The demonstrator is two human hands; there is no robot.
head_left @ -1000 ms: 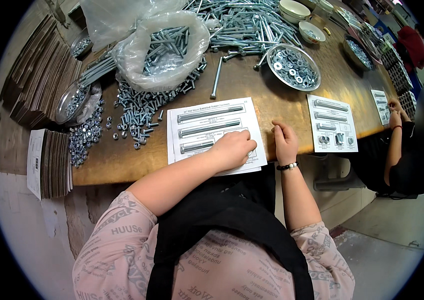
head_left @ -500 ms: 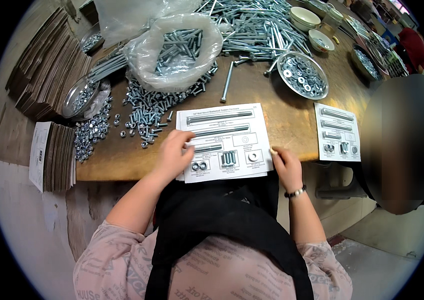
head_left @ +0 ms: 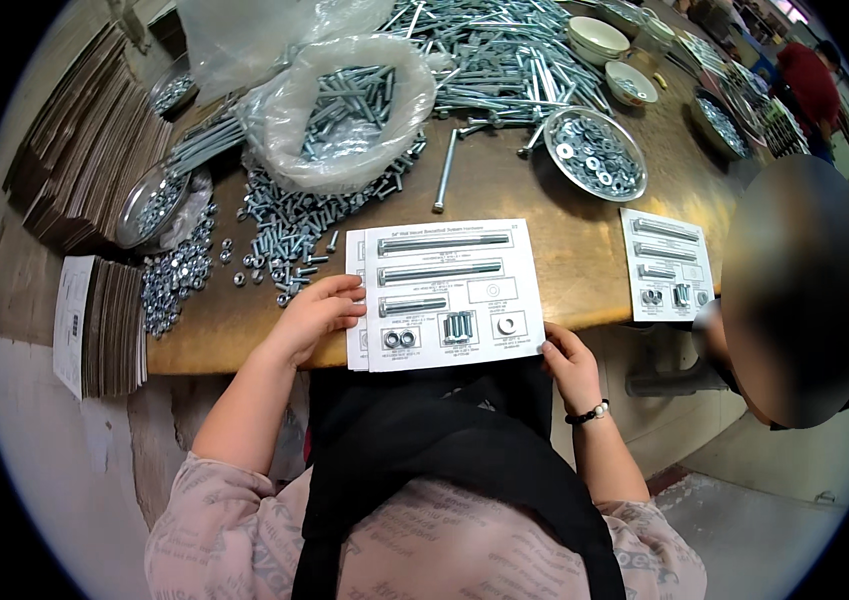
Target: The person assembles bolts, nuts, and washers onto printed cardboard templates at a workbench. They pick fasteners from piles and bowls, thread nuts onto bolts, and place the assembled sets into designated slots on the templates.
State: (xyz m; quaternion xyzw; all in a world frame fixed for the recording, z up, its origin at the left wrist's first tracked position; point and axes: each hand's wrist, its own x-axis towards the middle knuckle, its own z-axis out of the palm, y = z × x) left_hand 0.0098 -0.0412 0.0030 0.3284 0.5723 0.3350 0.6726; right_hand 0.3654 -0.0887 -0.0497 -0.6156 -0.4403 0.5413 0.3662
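Observation:
A white card (head_left: 424,345) lies at the table's front edge before me. It shows long bolts, nuts, short bolts and a washer in boxes; I cannot tell whether these are printed or real parts. Under its left side another sheet (head_left: 357,352) sticks out. My left hand (head_left: 316,312) is at that left edge, fingers apart and slightly bent, holding nothing. At the card's lower right edge, my right hand (head_left: 572,370) pinches the margin between thumb and fingers. A dark beaded bracelet is on that wrist.
Beyond the card lie loose short bolts (head_left: 289,225), nuts (head_left: 174,280), a plastic bag (head_left: 279,120) of bolts and a heap of long bolts (head_left: 504,60). A metal bowl (head_left: 634,190) holds washers. Cardboard stacks (head_left: 74,150) stand left. A similar card (head_left: 664,300) lies right, near another person.
My left hand has drawn back leftward from the card's face to its left edge, uncovering the pictured bolts. The right hand has slid slightly down the right edge. The view has shifted a little.

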